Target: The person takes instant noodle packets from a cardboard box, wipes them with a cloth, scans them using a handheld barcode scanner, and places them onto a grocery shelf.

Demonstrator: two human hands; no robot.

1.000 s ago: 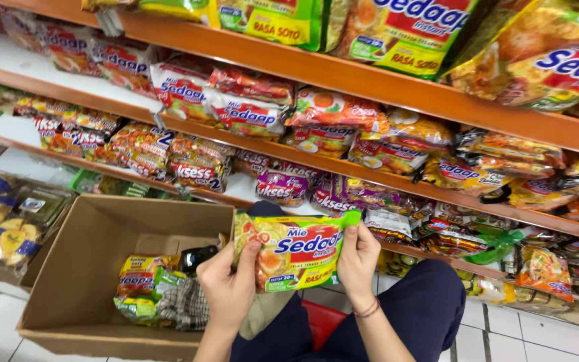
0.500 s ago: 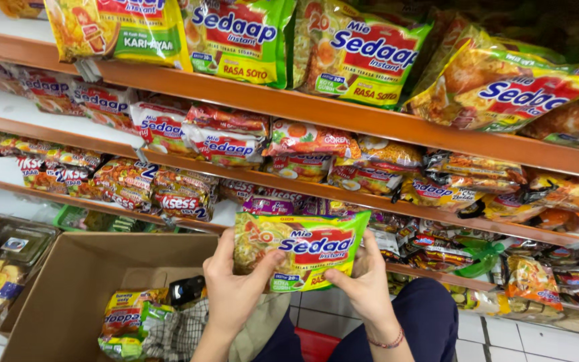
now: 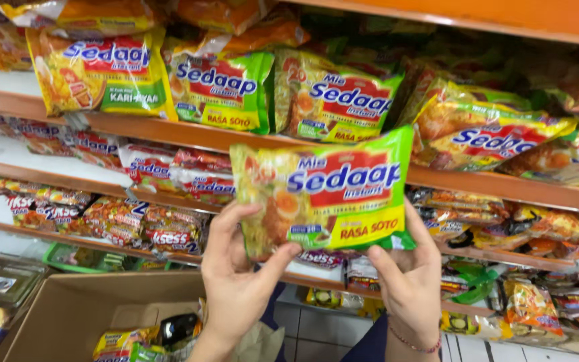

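we hold one noodle packet [image 3: 323, 194] up before the shelves, at about the height of the second orange shelf edge. flat, pillow-shaped, crinkled glossy plastic film; green and yellow print with a red band and a picture of noodles with egg. it sits level, front face toward us.

our left hand [image 3: 239, 281] grips the packet's lower left corner, thumb across the front, fingers curled behind. our right hand [image 3: 407, 275] pinches the lower right corner the same way, thumb on the front edge. a thin beaded bracelet [image 3: 413, 345] circles the right wrist.

behind the packet, an orange shelf [image 3: 504, 184] with a smooth painted lip carries a row of matching green packets [image 3: 219, 87] standing upright, film shiny and wrinkled, and a yellow packet [image 3: 98, 70] at their left. to the right, more yellow-orange packets [image 3: 490, 134] lean at a tilt.

lower shelves hold red and dark packets [image 3: 142, 224], lying jumbled and overlapping.

below left, an open cardboard box [image 3: 68, 312], matte brown, flaps out, stands on the floor. a few packets [image 3: 118, 342] lie inside with a dark object we cannot make out. white floor tiles [image 3: 316, 328] show between the box and our legs.
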